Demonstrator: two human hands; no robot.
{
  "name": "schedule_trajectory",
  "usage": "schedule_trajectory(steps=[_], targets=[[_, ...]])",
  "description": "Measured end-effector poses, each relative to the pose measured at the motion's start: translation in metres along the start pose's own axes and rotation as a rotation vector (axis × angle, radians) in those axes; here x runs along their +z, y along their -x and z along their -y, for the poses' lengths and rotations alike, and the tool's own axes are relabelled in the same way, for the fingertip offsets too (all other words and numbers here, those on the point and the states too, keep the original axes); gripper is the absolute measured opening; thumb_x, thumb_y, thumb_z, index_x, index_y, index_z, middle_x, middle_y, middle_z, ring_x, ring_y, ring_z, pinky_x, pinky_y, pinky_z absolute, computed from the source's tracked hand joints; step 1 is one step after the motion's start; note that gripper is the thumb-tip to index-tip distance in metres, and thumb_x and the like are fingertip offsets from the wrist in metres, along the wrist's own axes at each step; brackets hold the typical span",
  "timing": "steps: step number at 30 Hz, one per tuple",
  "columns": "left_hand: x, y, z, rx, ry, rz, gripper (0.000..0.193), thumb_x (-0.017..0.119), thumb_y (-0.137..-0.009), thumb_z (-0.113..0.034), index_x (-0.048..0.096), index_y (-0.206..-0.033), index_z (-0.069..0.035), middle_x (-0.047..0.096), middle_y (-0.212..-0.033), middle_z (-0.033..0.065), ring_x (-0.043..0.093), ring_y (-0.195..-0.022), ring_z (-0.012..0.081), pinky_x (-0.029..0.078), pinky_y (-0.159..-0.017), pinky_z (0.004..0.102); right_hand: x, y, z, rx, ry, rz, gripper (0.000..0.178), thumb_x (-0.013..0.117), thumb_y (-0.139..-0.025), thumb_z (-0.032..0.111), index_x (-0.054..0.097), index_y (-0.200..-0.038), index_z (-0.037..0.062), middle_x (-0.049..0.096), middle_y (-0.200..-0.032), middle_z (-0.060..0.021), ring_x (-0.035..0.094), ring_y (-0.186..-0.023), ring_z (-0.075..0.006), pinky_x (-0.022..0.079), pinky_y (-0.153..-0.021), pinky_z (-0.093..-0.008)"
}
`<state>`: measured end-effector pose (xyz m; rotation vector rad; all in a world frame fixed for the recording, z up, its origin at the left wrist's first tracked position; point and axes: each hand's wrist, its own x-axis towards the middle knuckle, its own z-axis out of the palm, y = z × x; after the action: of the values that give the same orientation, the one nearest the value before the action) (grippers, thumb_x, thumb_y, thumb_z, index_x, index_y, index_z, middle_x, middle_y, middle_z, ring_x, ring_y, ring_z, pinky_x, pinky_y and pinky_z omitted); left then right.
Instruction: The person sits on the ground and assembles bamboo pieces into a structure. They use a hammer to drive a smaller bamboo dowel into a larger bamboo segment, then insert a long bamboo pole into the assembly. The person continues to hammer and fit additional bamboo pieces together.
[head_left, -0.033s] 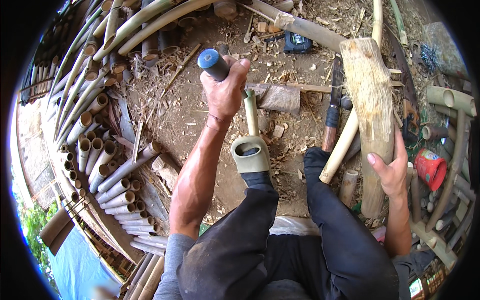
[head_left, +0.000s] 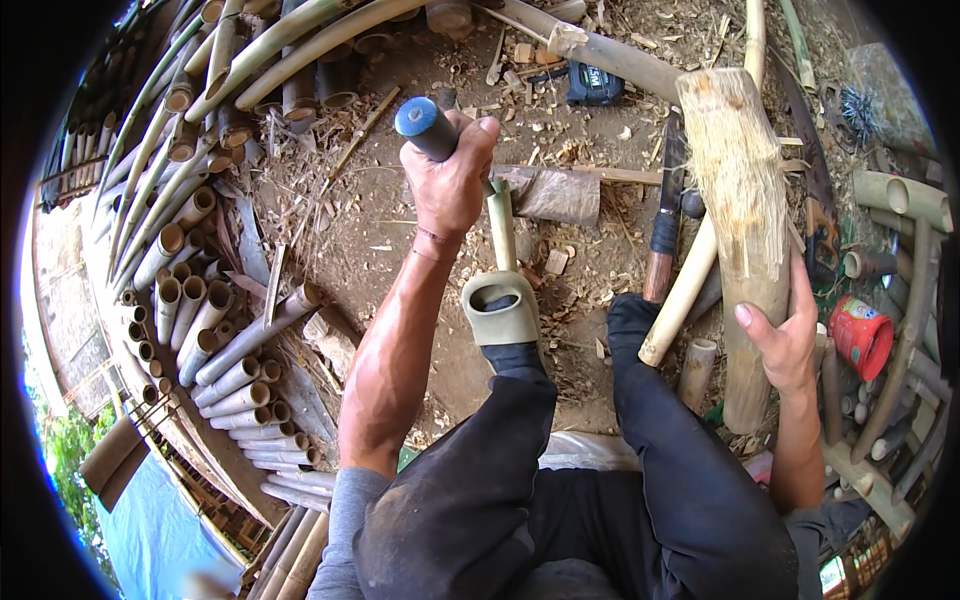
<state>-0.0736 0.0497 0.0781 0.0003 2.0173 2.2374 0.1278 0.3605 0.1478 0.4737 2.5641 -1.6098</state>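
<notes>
My left hand (head_left: 447,180) is closed around the dark handle of a chisel (head_left: 425,128) with a round blue end. Its lower part is mostly hidden by the hand, beside the split top of a bamboo piece (head_left: 503,228). That piece rests against my left foot in an olive clog (head_left: 503,308). My right hand (head_left: 785,335) grips the lower part of a thick wooden mallet (head_left: 738,190), a club-like block with a frayed, worn face. The mallet is raised on the right, apart from the chisel. A pale bamboo pole (head_left: 683,290) slants beside it.
A long knife (head_left: 662,235) with a wrapped handle lies right of centre. Beyond are a tape measure (head_left: 594,84) and a flat wood block (head_left: 548,194). A saw (head_left: 822,235) and red container (head_left: 860,338) lie right. Cut bamboo tubes (head_left: 235,380) are stacked left; chips litter the dirt.
The mallet in my right hand has shifted very slightly up and to the left. My left hand and the chisel stay in place.
</notes>
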Motion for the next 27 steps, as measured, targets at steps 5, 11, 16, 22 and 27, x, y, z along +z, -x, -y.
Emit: schedule_trajectory(steps=[5, 11, 16, 22, 27], targets=[[0.006, 0.001, -0.003, -0.006, 0.005, 0.005, 0.030, 0.069, -0.085, -0.010, 0.053, -0.061, -0.008, 0.050, -0.057, -0.0040, 0.044, -0.051, 0.0046, 0.034, -0.048, 0.0232, 0.002, -0.010, 0.017, -0.024, -0.088, 0.009, 0.094, 0.077, -0.077, 0.029, 0.030, -0.148, -0.0106, 0.049, -0.141, -0.0209, 0.048, -0.130, -0.0253, 0.033, -0.112, -0.0363], [0.007, -0.001, 0.002, 0.045, -0.090, -0.012, 0.025, 0.069, -0.085, -0.010, 0.057, -0.064, -0.005, 0.053, -0.059, -0.0044, 0.046, -0.053, 0.0046, 0.037, -0.050, 0.0243, 0.003, -0.014, 0.028, -0.044, -0.086, 0.017, 0.093, 0.074, -0.076, 0.026, 0.028, -0.149, -0.0088, 0.049, -0.140, -0.0178, 0.048, -0.129, -0.0232, 0.033, -0.112, -0.0346], [0.009, 0.001, 0.004, 0.121, -0.171, 0.004, 0.023, 0.070, -0.086, -0.013, 0.059, -0.067, -0.005, 0.054, -0.059, -0.0030, 0.048, -0.052, 0.0055, 0.039, -0.050, 0.0240, 0.004, -0.026, 0.048, -0.127, -0.127, 0.011, 0.096, 0.076, -0.076, 0.025, 0.025, -0.149, -0.0104, 0.047, -0.142, -0.0210, 0.048, -0.131, -0.0261, 0.033, -0.113, -0.0364], [0.027, -0.001, 0.001, 0.126, -0.295, 0.036, 0.023, 0.070, -0.086, -0.017, 0.060, -0.069, -0.004, 0.055, -0.058, -0.0021, 0.048, -0.049, 0.0054, 0.036, -0.047, 0.0222, 0.010, -0.070, 0.089, -0.630, 0.373, 0.047, 0.092, 0.075, -0.076, 0.012, 0.026, -0.153, -0.0027, 0.048, -0.144, -0.0224, 0.059, -0.121, -0.0291, 0.048, -0.103, -0.0395], [0.036, -0.009, -0.001, 0.037, -0.305, 0.037, 0.022, 0.072, -0.083, -0.012, 0.061, -0.068, -0.002, 0.056, -0.060, -0.0041, 0.048, -0.057, 0.0033, 0.042, -0.052, 0.0242, 0.015, -0.086, 0.107, -0.712, 0.114, -0.022, 0.091, 0.079, -0.067, 0.005, 0.043, -0.150, 0.0141, 0.055, -0.140, -0.0168, 0.060, -0.121, -0.0301, 0.048, -0.104, -0.0393]])
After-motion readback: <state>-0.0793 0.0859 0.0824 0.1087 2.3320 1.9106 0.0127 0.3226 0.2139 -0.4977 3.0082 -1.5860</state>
